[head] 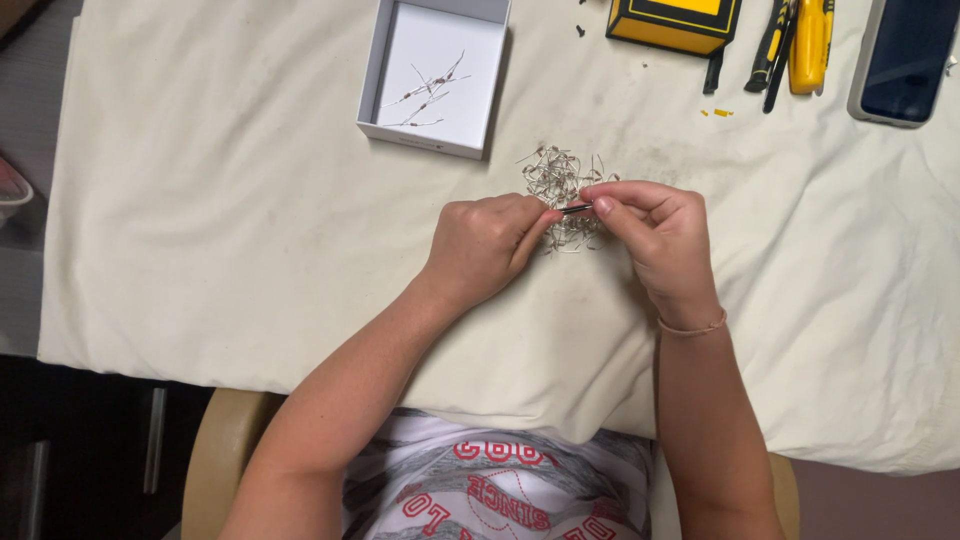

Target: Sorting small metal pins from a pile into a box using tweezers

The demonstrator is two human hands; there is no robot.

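Both hands meet over the middle of the tabletop, which is draped in a cream cloth: the left hand is curled closed, its thumb and forefinger pinching one end of a small dark wire-leaded component, and the right hand is likewise closed, fingertips pinching the other end. That component is held between the two hands, just above the cloth; it is too small to tell its exact kind, and most of it is hidden by the fingertips. Directly behind and under the hands lies a loose pile of similar wire-leaded parts, partly covered by the right hand's fingers, so its near edge cannot be seen. Farther back, a shallow white cardboard box sits open with a few of the same parts lying in it; its far rim is cut off by the frame. At the top right are a yellow and black box, yellow-handled hand tools and a dark phone, all cropped by the top edge. A thin bracelet circles the right wrist.
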